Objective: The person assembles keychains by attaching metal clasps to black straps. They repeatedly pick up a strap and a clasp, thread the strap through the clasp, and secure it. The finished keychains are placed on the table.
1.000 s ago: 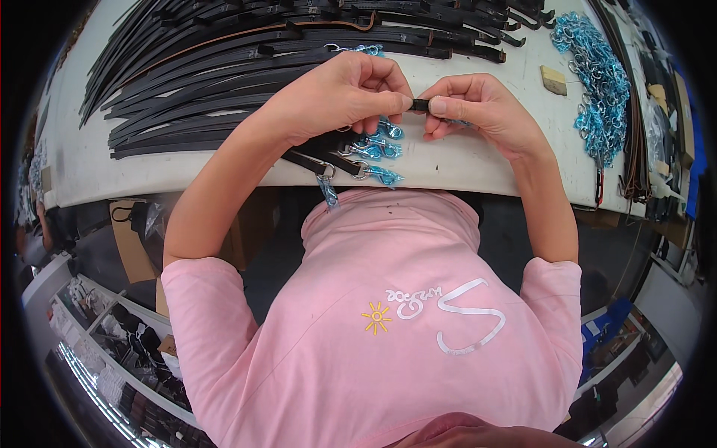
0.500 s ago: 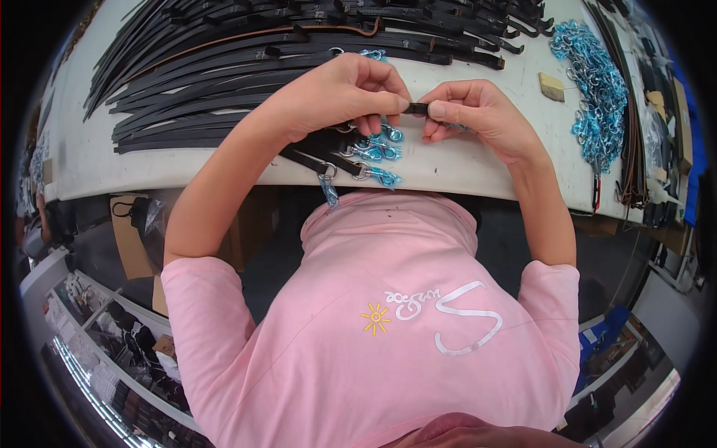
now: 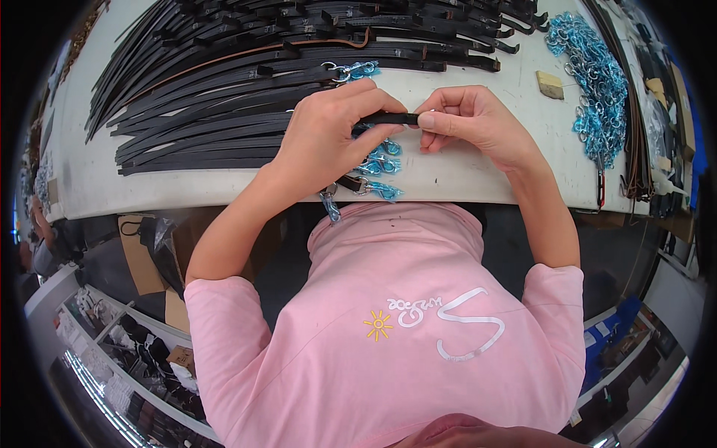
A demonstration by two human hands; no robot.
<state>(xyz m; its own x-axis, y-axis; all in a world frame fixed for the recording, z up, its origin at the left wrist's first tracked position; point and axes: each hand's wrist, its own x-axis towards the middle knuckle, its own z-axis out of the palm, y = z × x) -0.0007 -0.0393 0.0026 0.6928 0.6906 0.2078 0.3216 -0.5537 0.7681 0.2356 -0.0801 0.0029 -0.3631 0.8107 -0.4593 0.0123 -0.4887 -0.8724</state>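
Observation:
A short length of black strap (image 3: 390, 118) spans the gap between my hands above the table's near part. My right hand (image 3: 478, 123) pinches its end between thumb and forefinger. The strap runs back under the curled fingers of my left hand (image 3: 328, 127), which is closed round it; the thumb lies below. Metal snap hooks in blue film (image 3: 385, 190) lie beneath and beside my left hand, joined to black straps by rings. One wrapped hook (image 3: 329, 207) hangs over the table's front edge. Another ring and hook (image 3: 357, 71) lie just beyond my left hand.
Many black straps (image 3: 202, 123) lie in rows across the white table (image 3: 463, 179). A pile of blue-wrapped metal hooks (image 3: 597, 89) is on the right, with a yellowish block (image 3: 550, 85) beside it. Brown cords (image 3: 637, 149) hang at the right edge. Shelves (image 3: 112, 336) stand lower left.
My left hand has slid left and turned, so more strap shows between my hands. My right hand still pinches the end, nearly in place. The view has shifted slightly.

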